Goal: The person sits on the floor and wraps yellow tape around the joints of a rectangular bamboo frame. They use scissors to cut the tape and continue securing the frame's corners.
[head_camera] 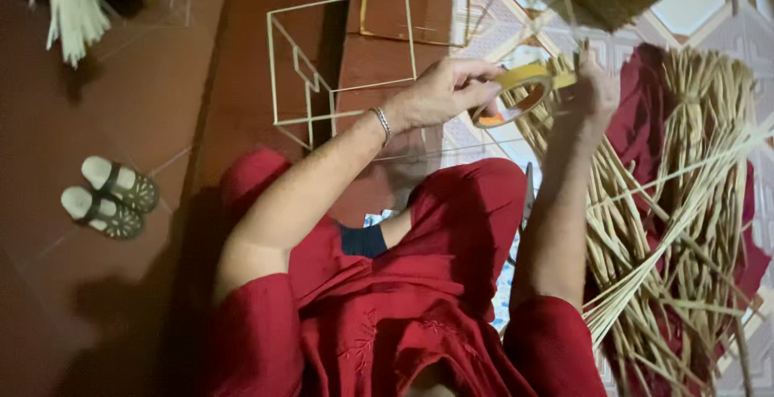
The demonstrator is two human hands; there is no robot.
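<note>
Seated figure in red clothing, viewed from above. The left hand, bearing a thin metal bracelet at the wrist, is closed on the rim of a round roll of yellowish adhesive tape, fingers curled over its upper edge and into its open centre. The roll sits between the two hands, raised above the lap and level with the near end of the stick pile. A short strip of tape runs from the roll to the right hand, whose fingers are bunched and closed where the strip meets a few thin pale bamboo sticks; whether they pinch the tape, the sticks or both cannot be told.

Beside the right forearm, a large loose bundle of long pale bamboo splints lies on a dark red cloth spread over a patterned tiled floor. Beyond the left hand stands an open box-shaped frame of thin pale sticks, with a stepped shape on its near face; a second, yellower stick frame lies behind it. A pair of small dark sandals with pale insoles rests well apart on the reddish-brown floor. A sheaf of pale strips lies near the upper corner.
</note>
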